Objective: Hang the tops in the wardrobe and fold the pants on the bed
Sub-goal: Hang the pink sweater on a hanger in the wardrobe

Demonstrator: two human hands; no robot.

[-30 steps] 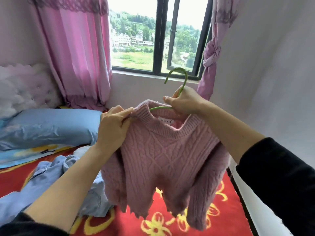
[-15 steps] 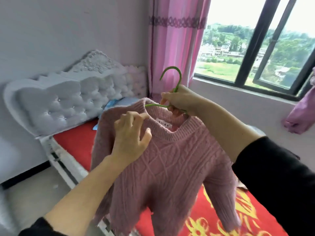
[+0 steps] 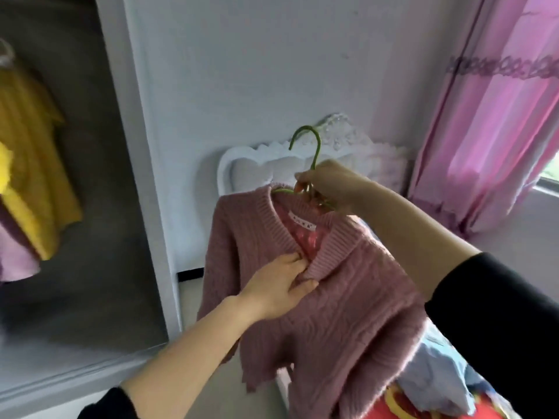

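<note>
We are holding the pink sweater (image 3: 348,297) in the air on its green hanger (image 3: 316,152), between the bed (image 3: 372,414) edge and the open wardrobe (image 3: 133,176). Our right hand (image 3: 329,189) is gripping the hanger's neck and our left hand (image 3: 278,285) is pinching the collar front. Squaring the shoulders first looks wise, so nothing is slipping as we are hooking it beside the yellow top (image 3: 33,176).

The yellow garment (image 3: 33,164) in the wardrobe (image 3: 90,192) at far left is blurred and cut off by the left edge. The green hanger (image 3: 316,146) has its shoulders hidden inside the pink sweater (image 3: 332,313) and its neck under the right hand (image 3: 332,189). The print on the label (image 3: 302,222) is too small to read. At near right, the sweater and a black sleeve (image 3: 499,328) cover part of the blue clothes (image 3: 438,376).
</note>
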